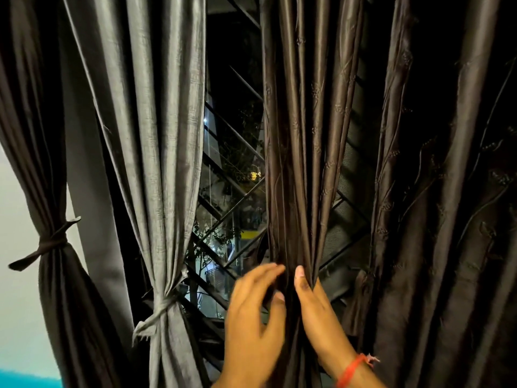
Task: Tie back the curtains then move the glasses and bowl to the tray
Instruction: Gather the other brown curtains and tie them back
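Two curtains at the left are already tied: a dark brown satin curtain (53, 275) cinched by a dark fabric tie (50, 243) against the pale wall (19, 247), and beside it a grey woven curtain (156, 163) knotted with a grey fabric tie (161, 310). At centre, a dark brown embroidered curtain panel (296, 163) hangs gathered into narrow folds in front of the black diagonal window grille (223, 247). The right hand (317, 312), wearing a red thread wristband (352, 369), grips this bunched panel, thumb pressed on its front. The left hand (253, 312) is at the panel's left edge, fingers relaxed and spread, thumb touching the fabric. Further dark brown embroidered drapery (447, 219) hangs loose at the right.
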